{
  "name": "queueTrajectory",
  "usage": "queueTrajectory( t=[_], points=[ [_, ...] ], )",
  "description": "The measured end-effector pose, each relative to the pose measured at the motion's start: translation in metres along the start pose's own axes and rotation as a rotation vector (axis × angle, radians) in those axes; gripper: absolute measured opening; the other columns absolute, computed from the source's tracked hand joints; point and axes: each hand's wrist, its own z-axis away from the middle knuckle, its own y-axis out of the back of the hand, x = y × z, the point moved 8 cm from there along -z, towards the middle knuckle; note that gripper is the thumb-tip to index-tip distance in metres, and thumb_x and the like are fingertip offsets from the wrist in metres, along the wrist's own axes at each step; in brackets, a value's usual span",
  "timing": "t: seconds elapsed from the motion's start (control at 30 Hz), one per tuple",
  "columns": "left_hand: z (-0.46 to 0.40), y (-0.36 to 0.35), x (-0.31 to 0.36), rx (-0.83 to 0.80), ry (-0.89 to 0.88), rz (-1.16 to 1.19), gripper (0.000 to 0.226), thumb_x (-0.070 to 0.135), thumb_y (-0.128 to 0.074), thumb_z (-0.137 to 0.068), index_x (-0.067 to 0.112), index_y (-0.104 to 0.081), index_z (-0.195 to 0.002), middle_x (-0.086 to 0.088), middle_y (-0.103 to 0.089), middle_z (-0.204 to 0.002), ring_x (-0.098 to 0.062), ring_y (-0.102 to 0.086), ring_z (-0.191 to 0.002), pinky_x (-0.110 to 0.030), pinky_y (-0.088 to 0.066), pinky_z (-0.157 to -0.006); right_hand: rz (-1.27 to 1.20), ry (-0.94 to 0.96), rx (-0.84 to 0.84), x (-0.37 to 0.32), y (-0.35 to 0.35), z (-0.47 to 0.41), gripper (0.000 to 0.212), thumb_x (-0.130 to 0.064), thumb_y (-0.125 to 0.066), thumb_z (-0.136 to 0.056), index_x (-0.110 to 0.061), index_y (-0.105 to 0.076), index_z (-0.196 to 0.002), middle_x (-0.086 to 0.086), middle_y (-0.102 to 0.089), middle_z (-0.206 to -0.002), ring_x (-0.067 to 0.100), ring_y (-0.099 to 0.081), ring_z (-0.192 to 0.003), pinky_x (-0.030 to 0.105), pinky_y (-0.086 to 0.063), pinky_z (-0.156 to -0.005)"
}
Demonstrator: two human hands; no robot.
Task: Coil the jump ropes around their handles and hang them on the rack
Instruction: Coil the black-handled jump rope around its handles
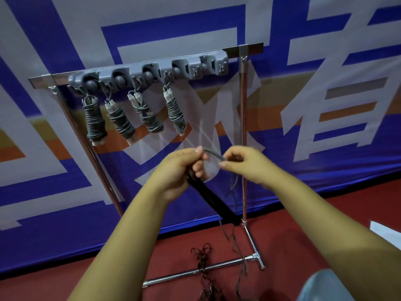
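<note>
Before banner [325,61], hands pinch rope [213,153] below rack [149,70].

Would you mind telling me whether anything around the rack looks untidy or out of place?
Yes: loose rope lies in a kinked tangle on the red floor, draped over the rack's base bar. The four coiled ropes hang neatly by comparison.

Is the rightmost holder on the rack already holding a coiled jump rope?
No, the rightmost holder is bare; four coiled ropes hang from the ones to its left.
</note>
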Motion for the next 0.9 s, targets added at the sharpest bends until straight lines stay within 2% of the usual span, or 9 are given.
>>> queueTrajectory(
  t=[0.07, 0.13, 0.2, 0.3, 0.4, 0.6, 0.73, 0.8, 0.9],
  points=[
    [-0.002, -0.001, 0.006, -0.005, 0.034, 0.151, 0.019, 0.021, -0.047, -0.09, 0.008, -0.052, -0.078, 0.004, -0.041, -0.047, -0.009, -0.043, -0.042, -0.023, -0.048, -0.05, -0.007, -0.133, -0.089, 0.036, -0.019, 0.003, 0.015, -0.024, -0.074, -0.081, -0.02, -0.06, -0.084, 0.0, -0.062, -0.085, 0.014, -0.057, -0.084, 0.04, -0.049, -0.084],
    [-0.004, -0.001, 0.01, 0.025, 0.074, 0.276, 0.016, 0.024, -0.051, -0.086, 0.011, -0.053, -0.076, 0.005, -0.043, -0.048, -0.008, -0.047, -0.043, -0.021, -0.052, -0.051, -0.032, -0.209, 0.047, 0.055, -0.017, 0.009, 0.018, -0.027, -0.072, -0.083, -0.019, -0.059, -0.093, 0.002, -0.062, -0.098, 0.017, -0.059, -0.094, 0.035, -0.049, -0.086],
    [-0.006, -0.002, 0.013, 0.067, 0.116, 0.384, 0.02, 0.024, -0.051, -0.09, 0.01, -0.054, -0.076, 0.004, -0.046, -0.05, -0.008, -0.052, -0.045, -0.024, -0.056, -0.055, -0.275, -0.216, 0.226, 0.045, -0.006, 0.022, 0.023, -0.036, -0.065, -0.087, -0.016, -0.06, -0.097, 0.003, -0.065, -0.101, 0.018, -0.062, -0.099, 0.03, -0.05, -0.083],
    [-0.01, -0.01, 0.01, 0.08, 0.155, 0.488, 0.018, 0.019, -0.052, -0.09, 0.007, -0.054, -0.076, 0.001, -0.05, -0.052, -0.011, -0.056, -0.047, -0.032, -0.06, -0.064, -0.659, -0.112, -0.066, -0.007, -0.024, 0.041, 0.042, -0.049, -0.056, -0.077, -0.016, -0.062, -0.101, 0.003, -0.071, -0.097, 0.019, -0.068, -0.098, 0.033, -0.053, -0.088],
    [-0.013, -0.02, 0.005, 0.111, 0.186, 0.571, 0.023, 0.018, -0.051, -0.094, 0.006, -0.055, -0.075, -0.001, -0.051, -0.053, -0.012, -0.056, -0.047, -0.036, -0.058, -0.066, -0.417, -0.027, -0.325, -0.038, -0.053, 0.056, 0.036, -0.04, -0.066, -0.074, -0.025, -0.06, -0.105, 0.002, -0.072, -0.098, 0.013, -0.069, -0.096, 0.031, -0.054, -0.088],
    [-0.017, -0.012, 0.007, 0.334, -0.068, 0.48, 0.025, 0.021, -0.05, -0.098, 0.008, -0.053, -0.077, 0.003, -0.048, -0.052, -0.009, -0.051, -0.049, -0.026, -0.056, -0.063, -0.668, -0.139, -0.308, -0.03, -0.074, 0.063, 0.018, -0.003, -0.054, -0.094, -0.016, -0.053, -0.106, 0.006, -0.059, -0.08, 0.015, -0.062, -0.067, 0.03, -0.053, -0.063],
    [-0.015, -0.013, 0.011, 0.264, -0.092, 0.431, 0.024, 0.019, -0.042, -0.101, 0.007, -0.054, -0.084, 0.002, -0.052, -0.055, -0.01, -0.054, -0.053, -0.027, -0.054, -0.071, -0.719, -0.175, -0.319, -0.025, -0.071, 0.064, 0.029, 0.003, -0.049, -0.09, -0.01, -0.05, -0.116, 0.006, -0.046, -0.071, 0.011, -0.046, -0.052, 0.024, -0.042, -0.051],
    [-0.015, -0.012, 0.014, 0.211, -0.074, 0.493, 0.024, 0.019, -0.04, -0.101, 0.006, -0.055, -0.089, 0.001, -0.055, -0.057, -0.01, -0.058, -0.053, -0.026, -0.057, -0.066, -0.672, -0.174, -0.27, -0.023, -0.066, 0.061, 0.032, 0.006, -0.049, -0.088, -0.006, -0.049, -0.118, 0.003, -0.053, -0.074, 0.011, -0.05, -0.058, 0.024, -0.044, -0.057],
    [-0.015, -0.014, 0.019, 0.179, -0.068, 0.591, 0.026, 0.019, -0.038, -0.102, 0.004, -0.056, -0.09, 0.0, -0.058, -0.058, -0.011, -0.062, -0.055, -0.028, -0.058, -0.068, -0.505, -0.14, -0.211, -0.022, -0.064, 0.059, 0.03, 0.0, -0.053, -0.088, -0.02, -0.055, -0.11, -0.001, -0.064, -0.084, 0.01, -0.06, -0.08, 0.03, -0.049, -0.078]
  ],
)
